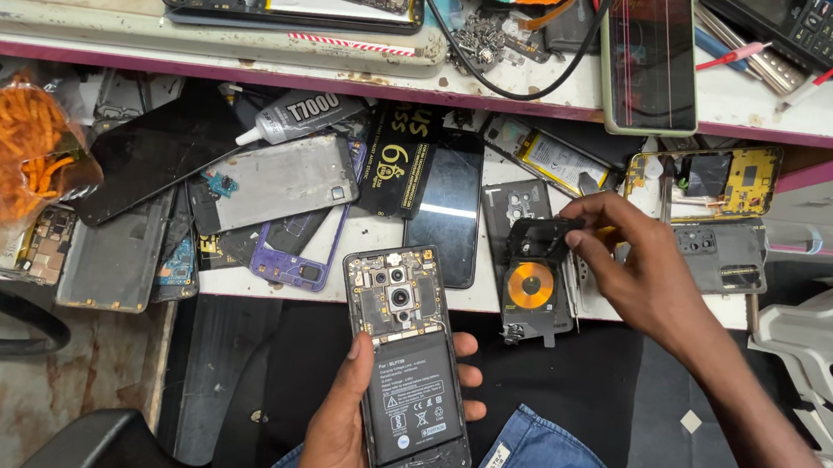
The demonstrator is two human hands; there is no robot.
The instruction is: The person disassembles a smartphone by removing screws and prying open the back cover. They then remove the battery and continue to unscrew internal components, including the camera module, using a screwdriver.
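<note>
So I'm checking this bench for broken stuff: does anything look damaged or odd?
Yes. The phone with the green rim, lying on the upper shelf, shows thin red vertical lines down its dark screen, which suggests display damage. The opened phone in the left hand has no back cover, so its battery and board are bare.

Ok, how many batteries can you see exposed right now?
2. One black battery sits inside the opened phone held in the left hand. One yellow-edged battery lies loose under the shelf, above the right hand. Others may be buried in the clutter.
</note>
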